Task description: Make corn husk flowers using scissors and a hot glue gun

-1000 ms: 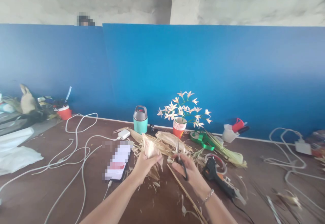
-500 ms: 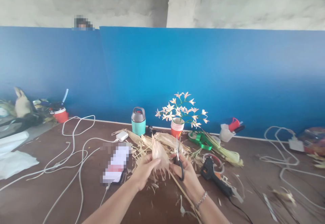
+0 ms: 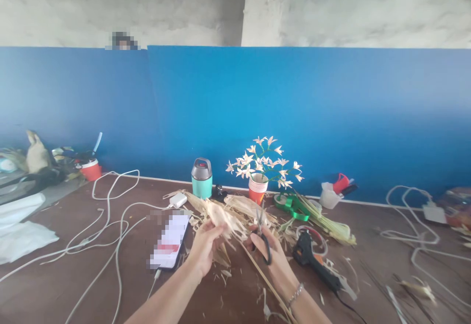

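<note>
My left hand point(image 3: 206, 245) pinches a pale dried corn husk point(image 3: 225, 217) between thumb and fingers; strips are cut into its right-hand edge. In my right hand point(image 3: 270, 250) are black-handled scissors point(image 3: 262, 236), blades pointing up and a little apart, just right of the husk. Under both hands lies a heap of husk pieces and scraps point(image 3: 253, 206). Behind it, a stack of red-and-white paper cups point(image 3: 258, 189) holds white husk flowers point(image 3: 253, 162) on green stems.
Right of my hands lie a black glue gun point(image 3: 316, 262), green ribbon point(image 3: 294, 205) and a bundle of pale stalks point(image 3: 327, 223). A phone point(image 3: 171, 240), white cables point(image 3: 119, 226) and a teal flask point(image 3: 202, 184) are to the left. A blue partition point(image 3: 294, 98) closes the back; a person's head point(image 3: 124, 40) shows above it.
My left hand has tipped the husk from upright to lying over, its cut strips now pointing right toward the scissors. The scissors stay in my right hand. The view has shifted slightly.
</note>
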{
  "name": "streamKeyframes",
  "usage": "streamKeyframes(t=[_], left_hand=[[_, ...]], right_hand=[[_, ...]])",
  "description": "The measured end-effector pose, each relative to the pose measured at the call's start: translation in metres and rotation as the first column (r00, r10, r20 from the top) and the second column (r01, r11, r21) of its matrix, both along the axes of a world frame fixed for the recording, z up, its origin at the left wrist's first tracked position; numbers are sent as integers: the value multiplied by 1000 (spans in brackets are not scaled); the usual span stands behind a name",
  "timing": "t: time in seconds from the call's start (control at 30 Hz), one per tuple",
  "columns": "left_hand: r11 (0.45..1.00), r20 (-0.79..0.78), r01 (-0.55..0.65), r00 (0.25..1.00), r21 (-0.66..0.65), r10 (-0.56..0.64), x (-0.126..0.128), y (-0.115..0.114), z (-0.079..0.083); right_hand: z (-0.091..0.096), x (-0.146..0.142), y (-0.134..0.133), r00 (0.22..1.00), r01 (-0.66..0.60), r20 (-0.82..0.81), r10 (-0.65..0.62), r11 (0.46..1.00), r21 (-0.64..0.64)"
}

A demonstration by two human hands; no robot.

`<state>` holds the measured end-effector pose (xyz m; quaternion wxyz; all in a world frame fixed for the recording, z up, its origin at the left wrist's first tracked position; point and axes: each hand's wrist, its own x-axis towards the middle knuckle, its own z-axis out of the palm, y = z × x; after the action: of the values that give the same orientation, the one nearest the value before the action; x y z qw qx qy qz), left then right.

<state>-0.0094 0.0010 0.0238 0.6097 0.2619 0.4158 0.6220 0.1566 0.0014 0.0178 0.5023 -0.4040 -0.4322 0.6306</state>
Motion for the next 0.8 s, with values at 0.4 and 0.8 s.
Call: streamKeyframes(t=[0.4,0.8], left_hand=[[924,300,-380,878,-37,373,-10,16,-8],[968,-14,-250,968,-14,250,24,-12,-8]], right_hand=[[-6,10,0,776,-470,415,474,874,-119],[-5,-21,-11,902,-357,282,326,932,65]])
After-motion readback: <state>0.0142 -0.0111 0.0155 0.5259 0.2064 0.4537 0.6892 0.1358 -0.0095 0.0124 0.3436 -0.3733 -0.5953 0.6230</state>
